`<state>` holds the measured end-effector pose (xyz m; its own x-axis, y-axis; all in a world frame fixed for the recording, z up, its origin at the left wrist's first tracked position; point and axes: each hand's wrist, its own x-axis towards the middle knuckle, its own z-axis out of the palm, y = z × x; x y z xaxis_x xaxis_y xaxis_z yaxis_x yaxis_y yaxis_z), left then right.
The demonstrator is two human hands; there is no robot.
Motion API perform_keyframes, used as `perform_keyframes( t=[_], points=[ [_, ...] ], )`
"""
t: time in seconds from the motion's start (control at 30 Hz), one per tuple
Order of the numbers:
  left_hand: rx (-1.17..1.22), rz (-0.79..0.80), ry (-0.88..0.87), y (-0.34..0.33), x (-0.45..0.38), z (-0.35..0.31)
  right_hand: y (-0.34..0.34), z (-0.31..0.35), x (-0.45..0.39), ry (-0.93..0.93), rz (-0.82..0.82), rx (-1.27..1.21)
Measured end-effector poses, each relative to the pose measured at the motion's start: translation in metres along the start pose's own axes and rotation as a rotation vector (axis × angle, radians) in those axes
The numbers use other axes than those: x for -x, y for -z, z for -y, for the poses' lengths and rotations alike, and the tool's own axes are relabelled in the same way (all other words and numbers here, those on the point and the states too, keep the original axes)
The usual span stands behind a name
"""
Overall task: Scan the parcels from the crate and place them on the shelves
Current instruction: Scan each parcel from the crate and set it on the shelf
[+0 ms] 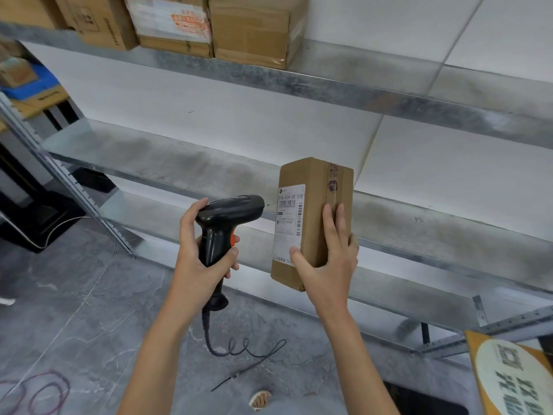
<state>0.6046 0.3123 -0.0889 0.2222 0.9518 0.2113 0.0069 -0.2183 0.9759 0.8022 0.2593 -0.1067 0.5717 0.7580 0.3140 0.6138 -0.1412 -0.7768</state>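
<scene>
The right hand (326,259) grips a tall brown cardboard parcel (312,223), thumb on the labelled face and fingers curled round the taped side, holding it upright in the air in front of the middle shelf (179,163), not resting on anything. The parcel's white label (289,221), with barcodes and printed text, faces left toward the scanner (224,226). The left hand (200,253) is wrapped round the black scanner's handle, a finger by its orange trigger, and the scanner's head points at the label from just beside it without touching. A coiled black cable (239,347) hangs from the handle's foot and trails over the grey stone-patterned floor (89,310). The top shelf (329,82) holds a row of cardboard boxes (254,28) standing side by side at its left part; one of them has a white and orange sticker. The middle shelf shows bare metal, and so does the lower shelf (389,283) behind the parcel. At the bottom right corner a yellow-brown box (508,372) with a pale round print pokes into view, beside a dark opening whose contents cannot be made out. Far left, a blue bin (30,88) holds a small carton.
</scene>
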Motion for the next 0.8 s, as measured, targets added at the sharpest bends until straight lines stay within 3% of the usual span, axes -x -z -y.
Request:
perform_keyframes(
  t=[0.8],
  points=[
    [0.004, 0.050, -0.035, -0.016, 0.006, 0.000, 0.012, 0.001, 0.003, 0.027, -0.037, 0.007]
  ],
)
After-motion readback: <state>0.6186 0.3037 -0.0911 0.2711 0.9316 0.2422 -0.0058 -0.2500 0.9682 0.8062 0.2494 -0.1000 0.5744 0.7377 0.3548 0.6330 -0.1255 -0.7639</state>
